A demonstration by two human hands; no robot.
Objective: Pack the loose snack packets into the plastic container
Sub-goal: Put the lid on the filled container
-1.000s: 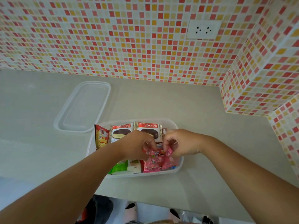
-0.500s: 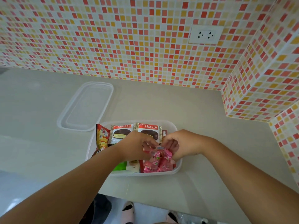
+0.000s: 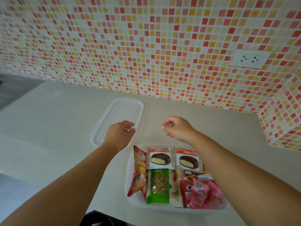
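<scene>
A clear plastic container sits near the counter's front edge, full of snack packets. Two Choco Pie packets lie along its far side. A red and yellow packet stands at its left, a green packet in the middle, and pink packets at its right. Both hands are beyond the container, above the counter. My left hand is over the near right corner of the clear lid, fingers curled, holding nothing. My right hand is loosely closed and empty.
The pale counter runs back to a mosaic tile wall with a white socket. A tiled column juts out at the right. The counter's front edge lies just below the container.
Both hands have let go of the pink packets and come up out of the container, moving away toward the lid. The pink packets now lie in the container. The camera has tilted.
</scene>
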